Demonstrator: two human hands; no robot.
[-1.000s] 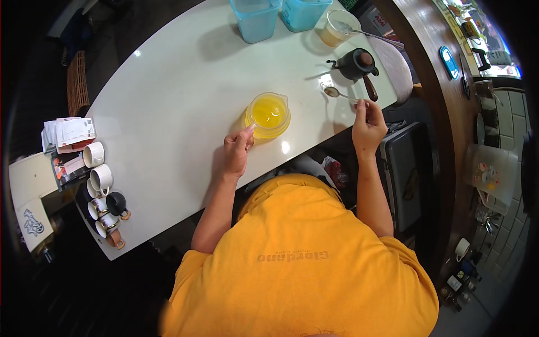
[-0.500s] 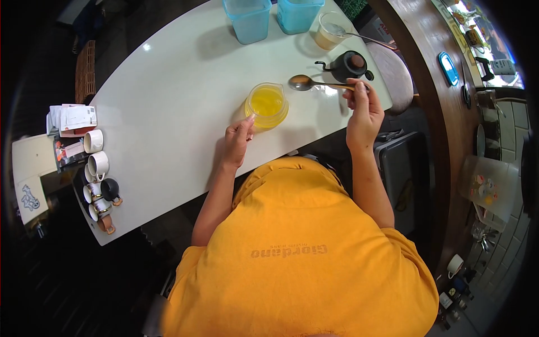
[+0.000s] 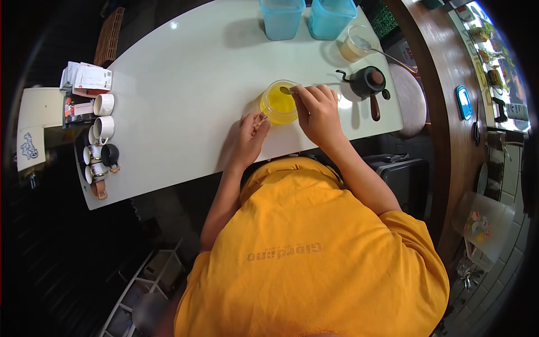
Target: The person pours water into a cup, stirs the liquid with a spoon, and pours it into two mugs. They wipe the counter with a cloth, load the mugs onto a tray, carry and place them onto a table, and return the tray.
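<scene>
A clear glass jug (image 3: 276,117) of bright yellow liquid (image 3: 281,104) stands on the white table near its front edge. My left hand (image 3: 247,139) is closed on the jug's handle at its left side. Over the jug's right rim, my right hand (image 3: 319,116) grips a metal spoon (image 3: 286,90). The spoon's bowl is at the mouth of the jug. Most of the spoon's handle is hidden by my right hand, and I cannot tell whether the bowl touches the liquid.
A black gooseneck kettle (image 3: 366,82) sits right of the jug. Behind it is a clear cup (image 3: 352,51) with a spoon. Two blue containers (image 3: 282,22) stand at the back. Several cups (image 3: 104,128) and stacked packets (image 3: 91,78) line the left end of the table (image 3: 179,106).
My right hand has brought the spoon left, from beside the kettle to the jug's mouth. My left hand stays on the jug's handle. The whole view has shifted slightly.
</scene>
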